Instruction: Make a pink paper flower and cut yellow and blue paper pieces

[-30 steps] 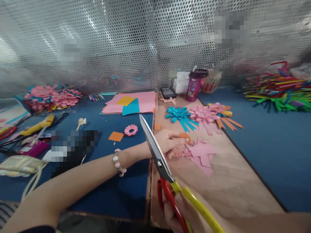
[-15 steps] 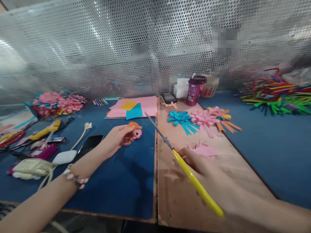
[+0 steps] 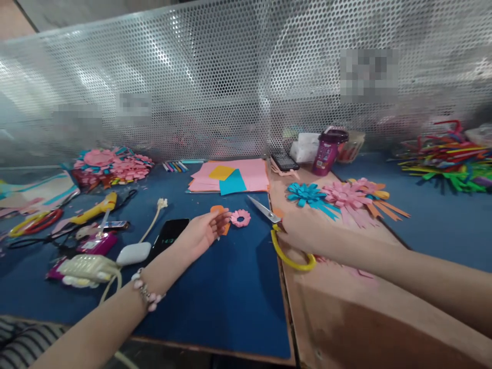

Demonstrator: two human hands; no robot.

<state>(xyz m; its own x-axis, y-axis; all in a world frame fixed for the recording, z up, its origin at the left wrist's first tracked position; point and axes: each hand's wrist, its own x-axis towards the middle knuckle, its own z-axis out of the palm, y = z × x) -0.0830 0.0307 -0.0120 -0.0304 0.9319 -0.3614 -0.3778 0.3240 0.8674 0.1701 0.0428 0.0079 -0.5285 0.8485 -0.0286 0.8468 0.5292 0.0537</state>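
Observation:
My left hand (image 3: pixel 202 231) lies on the blue mat with its fingers loosely stretched, touching an orange paper piece (image 3: pixel 219 210). A small pink paper flower ring (image 3: pixel 240 218) lies just right of it. My right hand (image 3: pixel 298 230) rests at the seam between the mat and the wooden board, closed on the scissors (image 3: pixel 269 215). The blades point away to the left and a yellow handle loop (image 3: pixel 292 259) sticks out toward me. Pink paper scraps (image 3: pixel 355 269) are partly hidden under my right forearm.
Teal, pink and orange paper flowers (image 3: pixel 338 197) lie on the wooden board (image 3: pixel 365 318). A stack of pink paper (image 3: pixel 246 177), a purple cup (image 3: pixel 328 148), a black phone (image 3: pixel 169 233), a glue gun (image 3: pixel 96 207), a pile of pink flowers (image 3: pixel 111 164) and coloured strips (image 3: pixel 449 161) surround the blue mat (image 3: pixel 215 297).
My left hand swung from the pink scraps on the board leftward to the blue mat, carrying the orange piece. My right hand brought the raised scissors down and forward to the table.

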